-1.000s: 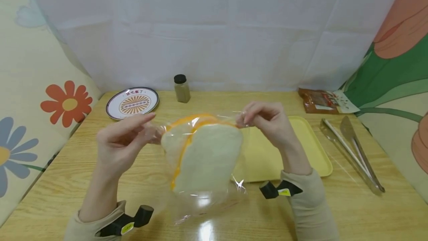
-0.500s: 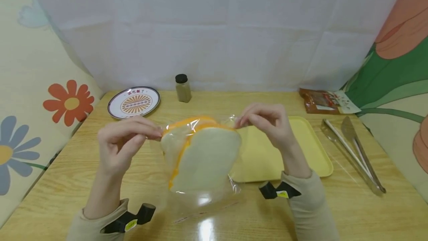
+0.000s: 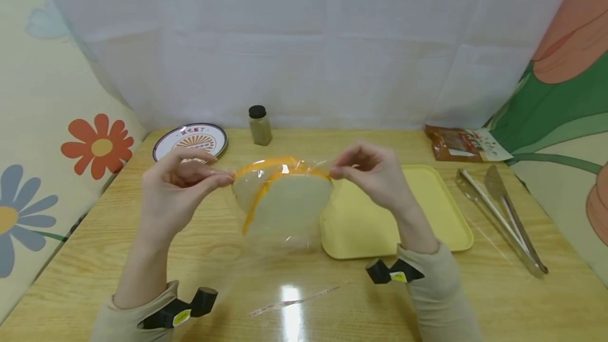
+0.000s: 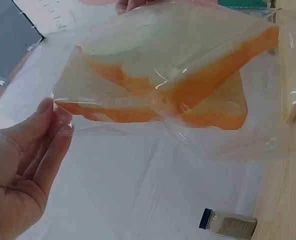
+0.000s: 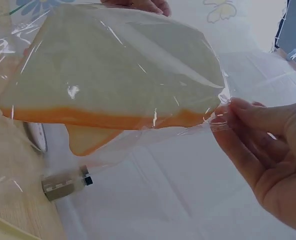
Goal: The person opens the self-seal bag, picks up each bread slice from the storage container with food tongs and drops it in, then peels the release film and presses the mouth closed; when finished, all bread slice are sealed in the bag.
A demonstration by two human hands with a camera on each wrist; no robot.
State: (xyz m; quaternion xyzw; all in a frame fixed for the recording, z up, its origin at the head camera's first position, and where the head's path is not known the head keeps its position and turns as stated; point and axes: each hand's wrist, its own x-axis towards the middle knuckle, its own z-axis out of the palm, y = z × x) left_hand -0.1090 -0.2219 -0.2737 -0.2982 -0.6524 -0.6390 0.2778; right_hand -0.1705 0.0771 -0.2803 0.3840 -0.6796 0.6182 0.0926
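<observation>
Two pale bread slices [image 3: 294, 202] with orange crust edges lie overlapping inside a clear plastic bag [image 4: 173, 132]. Held up over the table, the bag hangs between both hands. At its left side, my left hand [image 3: 173, 189] pinches the plastic between thumb and fingertips beside the bread corner. Opposite, my right hand [image 3: 372, 176] pinches the bag's other side the same way. In the right wrist view, plastic bunches at the fingertips [image 5: 235, 105]. Behind the right hand, a yellow tray [image 3: 437, 205] rests on the table.
An oval plate [image 3: 163, 144] with a sunburst print sits at back left. Near it stands a black-capped spice bottle [image 3: 260, 130]. At right lie a brown food packet [image 3: 456, 144] and metal tongs [image 3: 499, 215]. A thin printed plastic strip [image 3: 294, 301] is near the front.
The bag has tilted, so the bread looks foreshortened and its lower edge has come up. My right hand has shifted slightly left. Both hands keep their pinch on the plastic.
</observation>
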